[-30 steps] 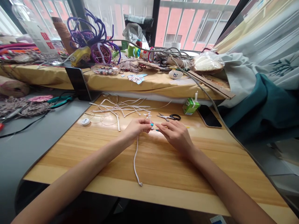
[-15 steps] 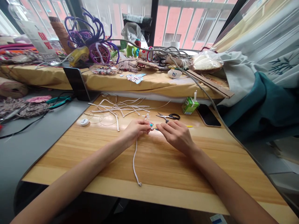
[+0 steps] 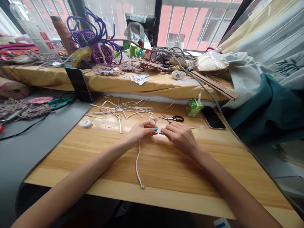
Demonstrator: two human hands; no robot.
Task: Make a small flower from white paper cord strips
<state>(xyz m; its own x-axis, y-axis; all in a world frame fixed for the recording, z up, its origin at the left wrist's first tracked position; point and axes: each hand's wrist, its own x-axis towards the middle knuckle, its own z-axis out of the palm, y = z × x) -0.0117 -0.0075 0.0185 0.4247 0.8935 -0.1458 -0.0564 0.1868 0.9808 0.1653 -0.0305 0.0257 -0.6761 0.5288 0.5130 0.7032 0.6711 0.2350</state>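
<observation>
Pinching a white cord [image 3: 137, 161] at mid-tabletop [image 3: 166, 171], the left hand [image 3: 140, 131] is gripping its upper end while the tail is trailing toward the near edge. The right hand [image 3: 180, 136] is meeting it fingertip to fingertip, seemingly gripping a thin yellow stick [image 3: 192, 128]. Scissors [image 3: 173, 118] are lying just beyond, loose cords [image 3: 121, 109] far left.

Where the left hand [image 3: 140, 130] and right hand [image 3: 179, 136] meet, the small piece pinched between them is too tiny to identify, and the fingers cover the upper end of the white cord [image 3: 137, 160]. Both forearms run off the bottom edge. A thin yellow stick [image 3: 192, 128] is mostly hidden behind the right hand.
</observation>
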